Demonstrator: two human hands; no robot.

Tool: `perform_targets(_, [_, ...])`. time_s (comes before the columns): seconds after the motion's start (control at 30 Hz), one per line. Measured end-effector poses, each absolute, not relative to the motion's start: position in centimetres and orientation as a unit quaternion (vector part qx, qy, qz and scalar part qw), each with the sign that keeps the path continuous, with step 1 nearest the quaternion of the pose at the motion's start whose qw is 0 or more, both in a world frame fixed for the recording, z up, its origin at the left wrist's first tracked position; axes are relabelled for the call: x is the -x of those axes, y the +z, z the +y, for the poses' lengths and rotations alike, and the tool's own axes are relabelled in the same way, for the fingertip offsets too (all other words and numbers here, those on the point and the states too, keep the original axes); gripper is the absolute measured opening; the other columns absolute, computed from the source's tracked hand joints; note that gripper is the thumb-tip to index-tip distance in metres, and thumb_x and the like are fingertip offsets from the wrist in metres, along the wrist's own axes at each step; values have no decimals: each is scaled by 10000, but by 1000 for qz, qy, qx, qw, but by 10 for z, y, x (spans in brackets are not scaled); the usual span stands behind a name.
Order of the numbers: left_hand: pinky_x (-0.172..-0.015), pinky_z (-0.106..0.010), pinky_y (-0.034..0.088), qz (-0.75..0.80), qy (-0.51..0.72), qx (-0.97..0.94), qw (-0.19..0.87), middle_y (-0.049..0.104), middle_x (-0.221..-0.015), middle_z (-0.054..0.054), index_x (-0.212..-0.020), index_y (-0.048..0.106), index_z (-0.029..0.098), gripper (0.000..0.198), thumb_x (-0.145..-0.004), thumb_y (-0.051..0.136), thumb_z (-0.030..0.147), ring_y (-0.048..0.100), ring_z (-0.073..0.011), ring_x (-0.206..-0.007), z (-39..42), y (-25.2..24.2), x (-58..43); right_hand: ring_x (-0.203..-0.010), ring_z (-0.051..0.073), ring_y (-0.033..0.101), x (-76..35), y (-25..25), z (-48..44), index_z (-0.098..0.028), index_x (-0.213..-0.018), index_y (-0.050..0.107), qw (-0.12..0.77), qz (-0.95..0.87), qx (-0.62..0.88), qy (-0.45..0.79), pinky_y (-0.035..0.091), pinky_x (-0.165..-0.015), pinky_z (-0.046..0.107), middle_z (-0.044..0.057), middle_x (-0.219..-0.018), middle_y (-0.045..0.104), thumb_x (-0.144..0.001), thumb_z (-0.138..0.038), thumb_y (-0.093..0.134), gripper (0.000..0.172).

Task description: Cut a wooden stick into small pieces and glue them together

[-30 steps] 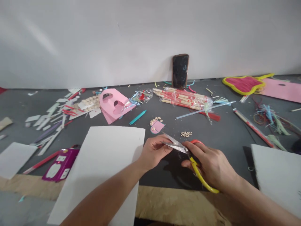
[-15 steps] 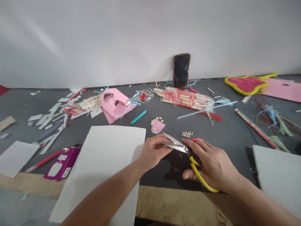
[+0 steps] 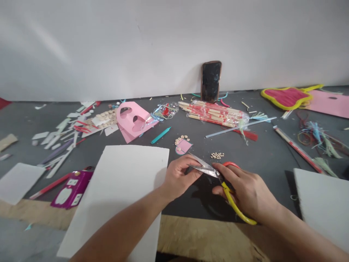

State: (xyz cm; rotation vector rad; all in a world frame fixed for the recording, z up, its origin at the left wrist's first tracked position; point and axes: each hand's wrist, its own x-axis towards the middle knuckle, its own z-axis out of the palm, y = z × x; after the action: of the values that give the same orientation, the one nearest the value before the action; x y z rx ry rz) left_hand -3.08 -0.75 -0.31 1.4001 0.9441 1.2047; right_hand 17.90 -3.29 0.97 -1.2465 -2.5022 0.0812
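At the far left of the white sheet (image 3: 131, 167), well apart from it, a small white card (image 3: 20, 183) lies on the dark tabletop (image 3: 188, 205). Close along the sheet's left edge sits a purple box (image 3: 72, 189). The left forearm comes in low, crosses over the sheet on a rising slant, and brings the left hand (image 3: 180, 176) just past the sheet's right edge. That hand is turned inward with its fingers curled; thumb and forefinger come together in a pinch by the blade tips, and whether anything small sits between them cannot be told. Beyond the sheet's far right corner lies a pink cutout (image 3: 184, 146) with pale bits on and around it. The scissors (image 3: 209, 172) are held up to the right of the sheet, above the tabletop, blades parted and aimed toward the sheet. A little heap of pale grains (image 3: 217, 155) lies farther right of the sheet than the cutout. Farther right still, the right hand (image 3: 248, 189) is wrapped around the scissors' red and yellow handles, back of the hand upward, forefinger stretched toward the pivot and thumb below; its forearm slopes down and away from the sheet
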Motion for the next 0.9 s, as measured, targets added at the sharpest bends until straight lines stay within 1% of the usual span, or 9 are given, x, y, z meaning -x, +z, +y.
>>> perform_targets(0.1, [-610,-245,465,378,492,-551,558,667,-737,-42,-699,702,166,111,-733,729,269,607,-142,-682,-8,-1,30,-615,191,650,-179,10,-34,-115,-1162,546,177,-882,435,31,484,-510,286,87,-858,684,-957,-501,368,472])
perform_targets(0.2, [-596,-238,446,370,460,-509,626,657,-727,-42,-695,709,150,204,-737,734,348,587,-131,-652,-8,-4,31,-648,199,660,-179,9,-34,-128,-1175,538,181,-880,438,24,488,-520,289,84,-875,681,-945,-508,396,466])
perform_targets(0.3, [-612,-231,429,374,446,-483,654,649,-716,-27,-715,718,154,198,-733,743,349,574,-120,-653,-8,-8,33,-693,222,671,-179,8,-32,-140,-1203,529,175,-878,445,9,497,-538,308,95,-919,680,-923,-526,429,487])
perform_targets(0.4, [-629,-231,435,370,460,-490,641,651,-730,-22,-722,726,168,148,-732,746,314,577,-119,-669,-7,-9,34,-719,240,672,-178,9,-32,-132,-1216,522,167,-879,446,18,506,-547,324,114,-943,674,-880,-602,450,582])
perform_targets(0.57, [-601,-229,448,359,488,-528,595,636,-690,-18,-692,723,176,118,-746,728,281,570,-116,-640,-6,-1,34,-838,273,669,-178,13,-31,-108,-1223,514,167,-883,436,47,536,-608,345,145,-972,664,-817,-701,460,721])
perform_targets(0.7, [-581,-220,447,354,489,-539,588,641,-709,-24,-711,730,177,90,-751,723,257,573,-113,-641,-6,2,33,-847,285,665,-177,15,-30,-99,-1231,513,166,-883,436,55,546,-608,358,163,-986,659,-763,-768,456,819])
perform_targets(0.9, [-613,-231,461,357,484,-533,595,650,-736,-36,-719,738,180,85,-749,728,259,593,-126,-676,-7,-1,34,-877,297,661,-179,15,-30,-89,-1234,509,171,-884,427,82,550,-629,368,166,-980,658,-759,-765,465,827])
